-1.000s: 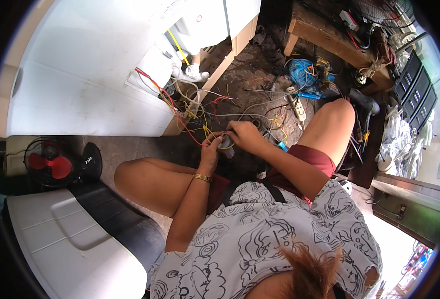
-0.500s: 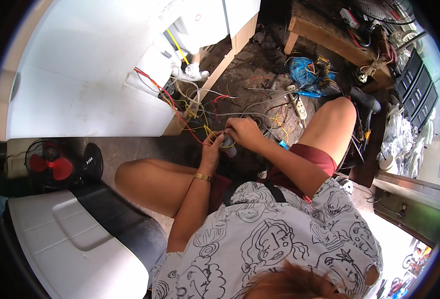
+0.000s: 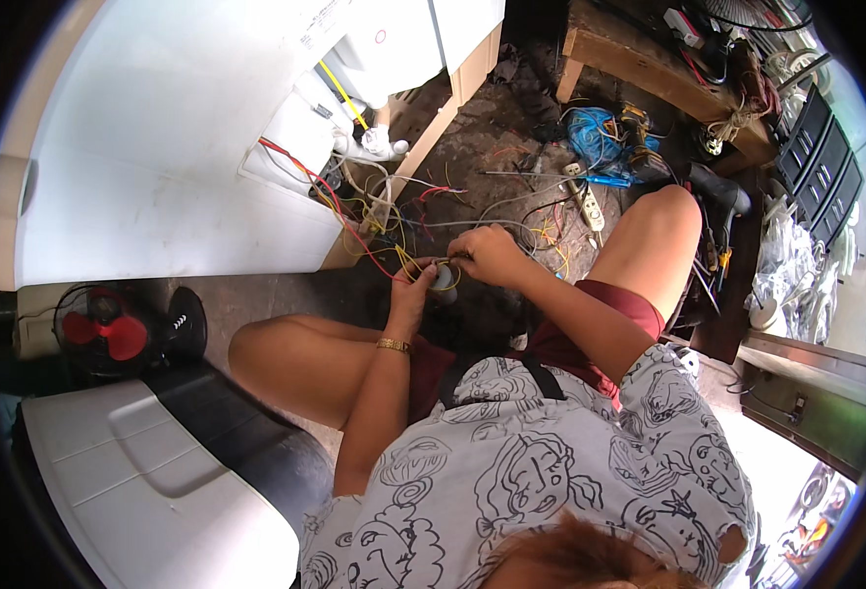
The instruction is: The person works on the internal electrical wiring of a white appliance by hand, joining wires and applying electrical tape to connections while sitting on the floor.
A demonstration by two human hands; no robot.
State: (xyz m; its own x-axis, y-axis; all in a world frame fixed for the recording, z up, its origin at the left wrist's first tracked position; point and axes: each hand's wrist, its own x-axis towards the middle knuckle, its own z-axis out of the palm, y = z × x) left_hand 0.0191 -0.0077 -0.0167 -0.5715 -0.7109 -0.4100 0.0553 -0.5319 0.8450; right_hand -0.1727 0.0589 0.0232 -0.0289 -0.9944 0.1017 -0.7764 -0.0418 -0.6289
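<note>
My left hand (image 3: 412,292), with a gold band at the wrist, is closed round thin yellow wires (image 3: 408,257) and a small greyish round piece (image 3: 444,278) whose kind I cannot make out. A red wire (image 3: 366,249) runs from the opened white appliance (image 3: 178,167) down to this hand. Just to its right, my right hand (image 3: 493,257) is closed in a pinch at the wires. Whatever lies between its fingertips is too small and dark to name. Both hands are above the floor, between my bent knees.
Tangled wires spill from the appliance's base. Beyond my right knee lie a power strip (image 3: 586,203), a blue-handled screwdriver (image 3: 606,181) and a blue bundle (image 3: 595,137). A wooden bench (image 3: 639,69) stands far right. On the left are a red-bladed fan (image 3: 109,332) and a grey-lidded box (image 3: 148,471).
My right hand has shifted slightly right, opening a small gap from the left. The greyish piece has turned, so its round face shows more. The left hand still grips the wires.
</note>
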